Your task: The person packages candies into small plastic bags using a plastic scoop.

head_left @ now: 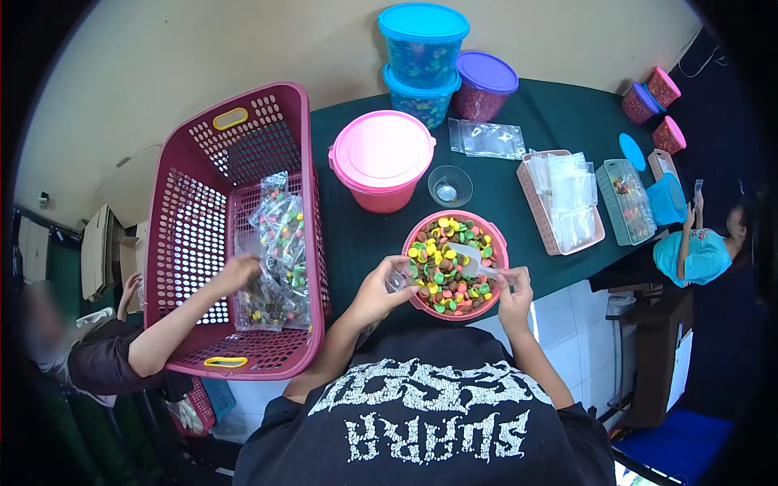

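A pink tub [503,247] of colourful round candies [442,263] stands on the table right in front of me. At its left rim, my left hand [377,293] is closed on a small clear plastic bag [397,279]. My right hand [515,301], at the right rim, pinches a translucent scoop [470,256] whose blade lies over the candies. Just behind the tub sits a clear bowl [450,186]. Left of that is a bigger pink tub with its lid [381,152] on.
A maroon basket [314,267] holding filled candy bags [279,243] stands at left, another person's hand [237,274] reaching inside. Lidded tubs [423,49] are stacked behind. Flat bags [486,138] and a pink tray [531,186] of bags lie right; another person [697,251] works beyond.
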Demonstrator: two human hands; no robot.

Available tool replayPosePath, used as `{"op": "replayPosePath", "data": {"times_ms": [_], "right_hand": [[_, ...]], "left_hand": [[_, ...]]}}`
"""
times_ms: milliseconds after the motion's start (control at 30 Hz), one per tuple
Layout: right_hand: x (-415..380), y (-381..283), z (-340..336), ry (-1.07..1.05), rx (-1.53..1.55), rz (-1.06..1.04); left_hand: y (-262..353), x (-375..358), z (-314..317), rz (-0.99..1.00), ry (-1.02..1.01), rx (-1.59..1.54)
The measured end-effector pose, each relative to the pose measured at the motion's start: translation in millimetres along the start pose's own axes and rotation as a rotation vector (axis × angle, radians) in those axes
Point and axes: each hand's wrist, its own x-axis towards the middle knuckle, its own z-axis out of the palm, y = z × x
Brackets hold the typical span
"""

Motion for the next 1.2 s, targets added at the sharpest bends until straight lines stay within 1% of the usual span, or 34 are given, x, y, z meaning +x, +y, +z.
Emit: {"op": "replayPosePath", "data": {"times_ms": [33, 100, 133, 200, 233, 267, 300, 367, 400, 467, 500, 567, 700, 767, 1000, 1067, 1100, 1167, 1200], "right_hand": [[-1.5, -0.8, 0.4, -0.003, -0.001, 0.002], [-2.3, -7.0, 1.9, -0.003, 0.271, 0.166], [-2.2, -9.1, 1.4, -0.005, 0.271, 0.169], [-0.1, -13.2, -0.9, 0.003, 0.399, 0.325], [2.0, -15.4, -3.6, 0.006, 0.396, 0.326], [5.1, -17.9, -6.0, 0.028, 0.451, 0.378], [8.5, -22.0, -7.6, 0.048, 0.506, 0.433], [16.6, -29.1, -9.7, 0.075, 0.535, 0.444], [19.3, -27.5, -13.0, 0.075, 0.537, 0.479], [22.9, -23.8, -18.7, 0.06, 0.529, 0.52], [24.2, -26.1, -18.9, 0.06, 0.529, 0.52], [27.9, -34.9, -21.7, 0.081, 0.584, 0.507], [31.3, -52.1, -24.3, 0.078, 0.611, 0.506], [32.0, -60.8, -25.6, 0.025, 0.619, 0.476], [35.3, -88.5, -23.8, -0.118, 0.704, 0.447], [34.1, -86.5, -21.3, -0.134, 0.487, 0.362], [34.7, -88.4, -22.1, -0.137, 0.488, 0.359], [35.6, -95.1, -25.8, -0.186, 0.294, 0.24], [36.5, -97.1, -25.5, -0.185, 0.295, 0.24]], "left_hand": [[-0.9, -0.7, 0.1, 0.015, 0.009, 0.008], [-2.1, -1.9, 0.1, 0.03, 0.02, 0.016], [-2.4, -3.0, 0.5, 0.049, 0.023, 0.024], [-0.7, -5.8, 1.9, 0.067, 0.025, 0.031], [3.0, -7.3, 3.6, 0.103, 0.052, 0.103], [6.8, -8.5, 4.7, 0.14, 0.079, 0.176], [10.3, -9.8, 5.1, 0.137, 0.077, 0.176], [18.7, -11.3, 6.0, 0.203, 0.126, 0.294], [26.8, -12.2, 6.9, 0.203, 0.123, 0.294], [41.8, -13.1, 8.6, 0.329, 0.178, 0.597], [42.9, -12.5, 9.7, 0.329, 0.178, 0.597], [44.5, -10.7, 13.4, 0.401, 0.213, 0.665], [47.4, -9.9, 18.8, 0.417, 0.213, 0.735], [46.4, -9.2, 21.2, 0.462, 0.225, 0.77], [50.1, -9.6, 26.2, 0.484, 0.216, 0.77], [49.1, -10.4, 26.4, 0.503, 0.206, 0.805], [49.1, -10.9, 26.6, 0.504, 0.209, 0.805], [49.3, -12.0, 27.1, 0.492, 0.193, 0.819], [49.8, -12.2, 27.1, 0.492, 0.193, 0.82]]}}
